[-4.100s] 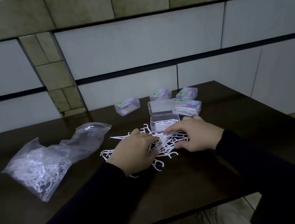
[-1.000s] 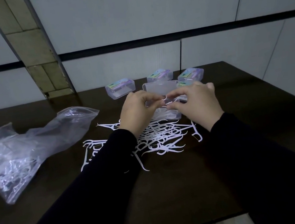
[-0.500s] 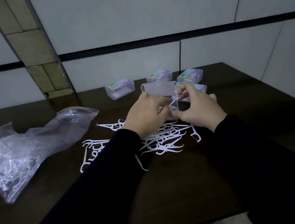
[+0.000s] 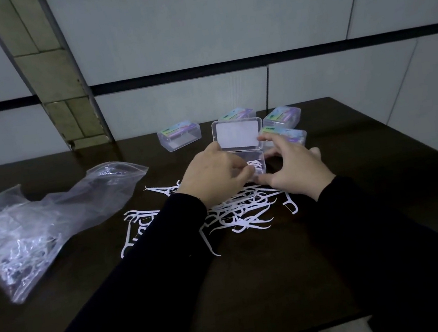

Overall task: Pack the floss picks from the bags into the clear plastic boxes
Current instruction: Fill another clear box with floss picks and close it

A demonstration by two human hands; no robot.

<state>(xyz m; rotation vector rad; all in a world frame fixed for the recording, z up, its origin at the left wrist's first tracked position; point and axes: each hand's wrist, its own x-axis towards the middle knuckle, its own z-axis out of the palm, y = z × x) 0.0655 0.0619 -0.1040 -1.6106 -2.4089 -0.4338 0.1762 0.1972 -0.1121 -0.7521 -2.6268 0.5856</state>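
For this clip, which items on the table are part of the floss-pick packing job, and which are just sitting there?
In the job:
- open clear box, lid up, picks inside
- loose floss picks on the table
- bag of picks
- closed boxes behind
- left hand and right hand at the open box

Just there:
- dark table
- tiled wall

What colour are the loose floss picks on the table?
White floss picks, seen in the head view.

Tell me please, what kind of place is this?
Probably a small home or workshop packing spot, not a factory line: one dark wooden table against a tiled wall, a bag of floss picks, and labelled closed boxes at the back.
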